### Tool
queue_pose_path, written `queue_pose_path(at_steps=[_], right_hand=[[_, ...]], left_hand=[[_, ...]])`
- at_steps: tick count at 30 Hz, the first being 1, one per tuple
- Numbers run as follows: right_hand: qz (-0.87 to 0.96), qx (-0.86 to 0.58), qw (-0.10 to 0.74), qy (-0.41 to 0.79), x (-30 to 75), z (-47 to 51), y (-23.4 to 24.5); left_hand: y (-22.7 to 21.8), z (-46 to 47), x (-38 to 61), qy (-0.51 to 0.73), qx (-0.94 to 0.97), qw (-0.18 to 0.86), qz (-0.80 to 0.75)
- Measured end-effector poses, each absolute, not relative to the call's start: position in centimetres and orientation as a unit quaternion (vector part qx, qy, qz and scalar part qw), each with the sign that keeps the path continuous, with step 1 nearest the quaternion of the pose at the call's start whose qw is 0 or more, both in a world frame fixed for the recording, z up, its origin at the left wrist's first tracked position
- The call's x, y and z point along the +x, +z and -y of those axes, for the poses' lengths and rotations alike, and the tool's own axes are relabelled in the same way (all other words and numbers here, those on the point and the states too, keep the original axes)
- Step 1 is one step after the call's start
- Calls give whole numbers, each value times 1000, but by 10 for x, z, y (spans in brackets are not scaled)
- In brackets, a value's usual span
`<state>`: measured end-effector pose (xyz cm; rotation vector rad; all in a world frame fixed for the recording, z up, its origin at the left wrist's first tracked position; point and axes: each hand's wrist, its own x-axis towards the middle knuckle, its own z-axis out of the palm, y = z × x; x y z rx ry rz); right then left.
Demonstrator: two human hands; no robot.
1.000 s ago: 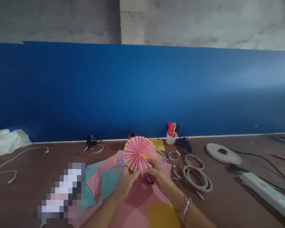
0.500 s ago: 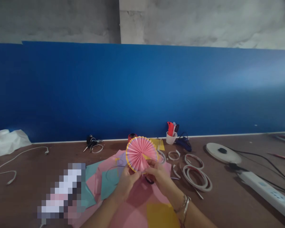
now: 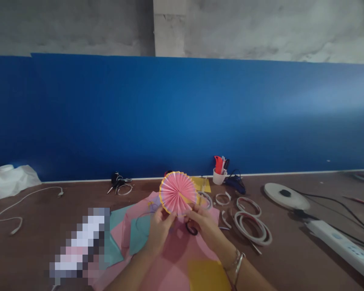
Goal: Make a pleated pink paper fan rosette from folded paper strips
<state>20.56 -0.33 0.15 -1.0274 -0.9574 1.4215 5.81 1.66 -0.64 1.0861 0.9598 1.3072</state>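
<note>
A round pink pleated paper fan (image 3: pixel 177 192) with a yellow rim is held upright above the table. My left hand (image 3: pixel 159 230) pinches its lower edge from the left, and my right hand (image 3: pixel 202 226), with bracelets on the wrist, pinches it from the right. Both hands are closed on the fan's bottom. Beneath them lie pink paper sheets (image 3: pixel 172 262), teal sheets (image 3: pixel 139 234) and a yellow sheet (image 3: pixel 206 275). Black scissors handles (image 3: pixel 191 230) show just under my right hand.
Rolls of white tape (image 3: pixel 252 226) lie to the right, with a white cup of pens (image 3: pixel 219 171) behind. A power strip (image 3: pixel 341 244) and cables run at far right. Keys (image 3: pixel 118 182), a white cable (image 3: pixel 15 206) and a blue wall panel (image 3: pixel 182 117) stand behind.
The fan has risen slightly and shifted a little to the left; both hands stay pinched on its lower edge, the fingers moving slightly.
</note>
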Motion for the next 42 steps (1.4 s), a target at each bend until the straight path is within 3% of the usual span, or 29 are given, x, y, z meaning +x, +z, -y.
queue_pose_path(at_steps=[2, 5, 7, 11, 18, 33, 39, 42], right_hand=[[413, -487, 563, 525, 203, 3, 2], [465, -582, 593, 307, 199, 6, 0], [542, -602, 552, 197, 195, 10, -2], [643, -587, 470, 145, 189, 17, -8], [619, -614, 457, 175, 189, 18, -5], [485, -547, 601, 323, 200, 4, -7], [433, -495, 550, 515, 201, -2, -10], [427, -461, 550, 550, 198, 0, -7]], left_hand=[[-8, -18, 58, 560, 453, 556, -415], [-9, -18, 59, 571, 440, 544, -429], [-9, -15, 61, 571, 440, 537, -438], [-7, -9, 64, 559, 466, 530, -434], [-6, -5, 65, 542, 518, 533, -393], [-4, -14, 58, 568, 383, 631, -363], [-5, -15, 59, 548, 386, 666, -328], [-4, -13, 60, 533, 400, 683, -299]])
